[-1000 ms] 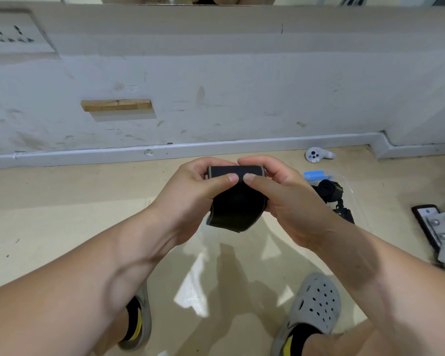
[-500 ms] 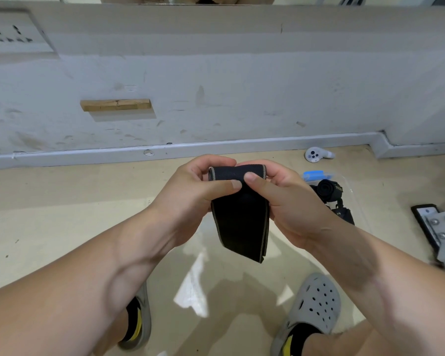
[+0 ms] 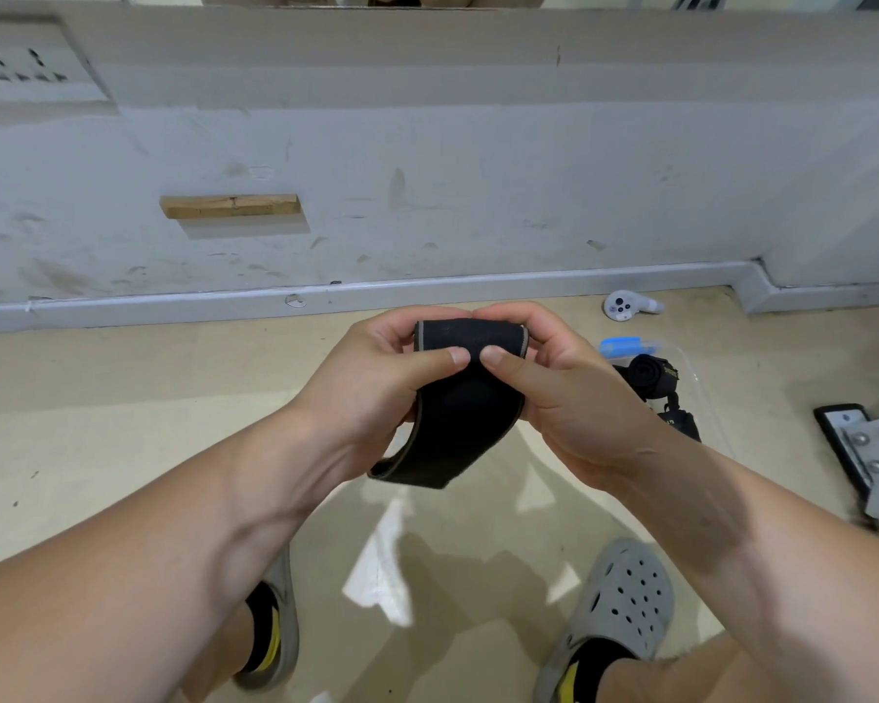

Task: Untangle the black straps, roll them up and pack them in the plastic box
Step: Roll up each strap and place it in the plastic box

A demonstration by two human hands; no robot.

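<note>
The left hand (image 3: 376,378) and right hand (image 3: 569,393) meet mid-frame. Each pinches the rolled top of a black strap (image 3: 463,418) between thumb and curled fingers, and the thumb tips almost touch on its front. The strap's loose tail, edged in pale trim, hangs and curls toward 7 o'clock. At 3 o'clock from the hands, on the beige floor (image 3: 123,423), a clear plastic box (image 3: 704,385) with a blue clip (image 3: 622,345) holds rolled black straps (image 3: 650,372), partly hidden behind the right wrist. A white controller (image 3: 625,307) lies at 1 o'clock beside the skirting board (image 3: 173,307). A wooden block (image 3: 232,206) sits on the wall (image 3: 478,170) at 11 o'clock. Grey clogs (image 3: 625,601) show at 5 and 7 o'clock.
</note>
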